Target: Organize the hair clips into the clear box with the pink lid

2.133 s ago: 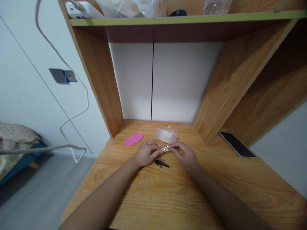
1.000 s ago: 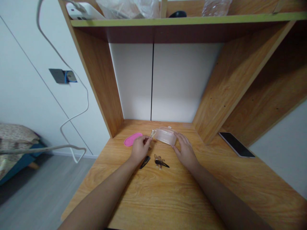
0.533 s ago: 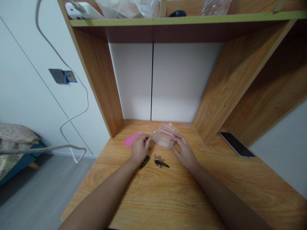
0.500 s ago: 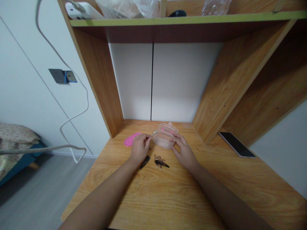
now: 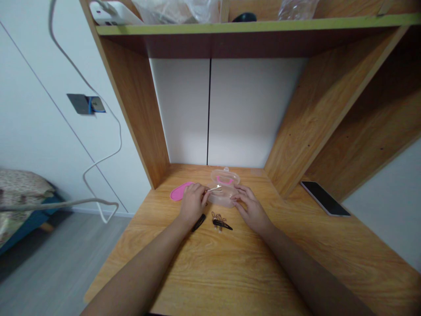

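My left hand [image 5: 193,201] pinches one end of a thin, shiny metal hair clip [image 5: 215,188]. The clip's free end points right, over a clear plastic case [image 5: 223,201] whose lid [image 5: 225,177], with a pink handle, is tipped back. At the case's right side, my right hand [image 5: 249,206] grips the wall with bent fingers. A flat pink oval piece [image 5: 179,192] lies partly beneath my left hand. Nearer me are a black snap hair clip [image 5: 198,223] beside my left wrist and another black snap clip [image 5: 222,224] lying across several brown hair ties [image 5: 217,216].
A phone [image 5: 325,199] lies on the desk at the right. Wooden side panels [image 5: 131,101] and a shelf [image 5: 250,25] frame the work area. On the shelf are a white power strip [image 5: 113,13] and plastic bags. A white cable [image 5: 120,131] hangs at the left.
My left hand has swung the metal hair clip right, over the case. The case has shifted slightly left and turned with my right hand on it.
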`<control>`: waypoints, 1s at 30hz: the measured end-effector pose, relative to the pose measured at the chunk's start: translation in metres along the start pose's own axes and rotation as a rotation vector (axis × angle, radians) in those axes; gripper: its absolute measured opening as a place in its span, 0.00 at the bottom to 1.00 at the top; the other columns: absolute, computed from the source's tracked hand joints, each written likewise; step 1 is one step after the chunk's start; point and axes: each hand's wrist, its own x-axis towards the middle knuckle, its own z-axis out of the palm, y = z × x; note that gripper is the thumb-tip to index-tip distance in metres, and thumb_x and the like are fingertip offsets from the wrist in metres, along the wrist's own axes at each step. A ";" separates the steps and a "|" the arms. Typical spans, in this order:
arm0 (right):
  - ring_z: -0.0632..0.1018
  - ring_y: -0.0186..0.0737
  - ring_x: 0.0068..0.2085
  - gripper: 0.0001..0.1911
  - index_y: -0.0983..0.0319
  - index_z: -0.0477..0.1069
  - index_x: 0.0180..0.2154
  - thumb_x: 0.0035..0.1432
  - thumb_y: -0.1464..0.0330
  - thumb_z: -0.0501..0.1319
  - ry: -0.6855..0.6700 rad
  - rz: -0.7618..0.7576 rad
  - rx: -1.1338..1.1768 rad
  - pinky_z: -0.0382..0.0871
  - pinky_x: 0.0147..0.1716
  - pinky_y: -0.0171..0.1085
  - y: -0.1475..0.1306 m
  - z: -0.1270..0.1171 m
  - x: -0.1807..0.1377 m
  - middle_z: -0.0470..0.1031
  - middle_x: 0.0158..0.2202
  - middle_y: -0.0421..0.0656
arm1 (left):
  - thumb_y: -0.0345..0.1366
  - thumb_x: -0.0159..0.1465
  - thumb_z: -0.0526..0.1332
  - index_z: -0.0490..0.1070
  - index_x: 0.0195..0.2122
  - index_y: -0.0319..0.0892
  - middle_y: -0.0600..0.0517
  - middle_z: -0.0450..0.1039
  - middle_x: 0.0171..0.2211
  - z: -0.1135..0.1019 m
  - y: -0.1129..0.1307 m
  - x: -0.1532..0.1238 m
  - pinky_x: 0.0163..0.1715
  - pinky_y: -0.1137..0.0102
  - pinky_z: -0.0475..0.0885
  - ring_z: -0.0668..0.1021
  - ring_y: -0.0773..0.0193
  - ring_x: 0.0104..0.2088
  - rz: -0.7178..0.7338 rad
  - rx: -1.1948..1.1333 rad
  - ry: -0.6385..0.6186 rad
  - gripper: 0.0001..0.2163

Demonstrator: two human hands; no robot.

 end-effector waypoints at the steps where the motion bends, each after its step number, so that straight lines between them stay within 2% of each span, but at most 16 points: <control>1: 0.68 0.49 0.63 0.07 0.57 0.74 0.42 0.67 0.70 0.57 -0.010 -0.010 0.006 0.64 0.63 0.54 -0.001 0.000 0.000 0.64 0.60 0.50 | 0.39 0.70 0.59 0.75 0.37 0.43 0.49 0.75 0.36 0.000 0.000 0.000 0.44 0.62 0.65 0.74 0.56 0.40 0.006 0.006 -0.001 0.08; 21: 0.68 0.49 0.63 0.08 0.57 0.74 0.44 0.66 0.70 0.57 -0.041 -0.002 0.005 0.63 0.63 0.54 0.000 0.000 -0.002 0.64 0.61 0.50 | 0.39 0.70 0.58 0.77 0.39 0.44 0.49 0.74 0.38 0.000 0.000 0.000 0.44 0.62 0.65 0.73 0.56 0.42 0.002 -0.001 -0.034 0.09; 30: 0.69 0.49 0.63 0.07 0.57 0.74 0.43 0.66 0.70 0.58 -0.038 -0.017 -0.004 0.64 0.62 0.54 -0.001 0.000 -0.001 0.65 0.60 0.50 | 0.39 0.72 0.54 0.77 0.39 0.44 0.48 0.73 0.37 -0.002 0.004 0.000 0.44 0.61 0.65 0.73 0.57 0.41 0.005 0.022 -0.019 0.12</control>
